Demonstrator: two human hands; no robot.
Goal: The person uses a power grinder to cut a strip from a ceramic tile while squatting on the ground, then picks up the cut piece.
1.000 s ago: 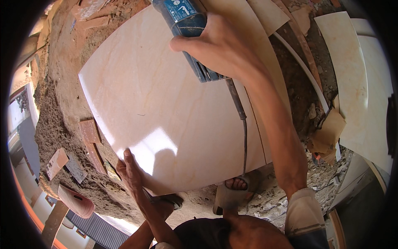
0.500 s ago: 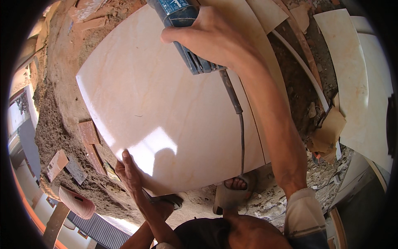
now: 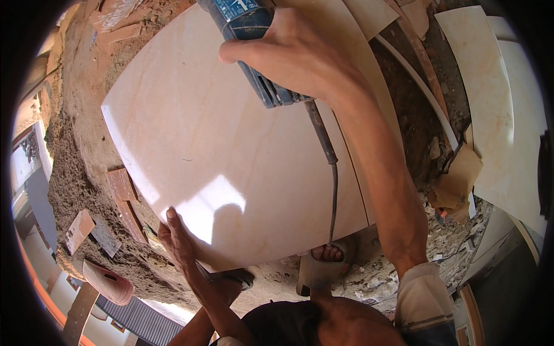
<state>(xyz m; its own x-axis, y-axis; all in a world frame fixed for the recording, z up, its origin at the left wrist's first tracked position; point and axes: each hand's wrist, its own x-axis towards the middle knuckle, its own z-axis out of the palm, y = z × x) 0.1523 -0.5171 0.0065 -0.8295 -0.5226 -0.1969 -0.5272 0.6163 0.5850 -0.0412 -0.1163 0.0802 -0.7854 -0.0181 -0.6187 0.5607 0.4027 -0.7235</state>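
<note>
A large glossy cream marbled tile [image 3: 242, 144] fills the middle of the head view, with a dark straight line along its right part. My right hand [image 3: 291, 55] is wrapped round a blue corded power tool [image 3: 234, 17] over the tile's far part; the tool's working end is cut off by the frame, and its cord runs toward me across the tile. My left hand [image 3: 176, 236] grips the tile's near left edge, thumb on top, the other fingers partly hidden.
More tile pieces [image 3: 479, 75] lie at the right, beside torn cardboard [image 3: 456, 179] and rubble. Small tile offcuts [image 3: 81, 230] and a pink slipper-like object [image 3: 107, 282] lie on rough sandy ground [image 3: 81, 132] at the left. My sandalled foot [image 3: 326, 265] is at the near edge.
My right hand and the power tool have moved up and to the left along the tile. My left hand has barely shifted.
</note>
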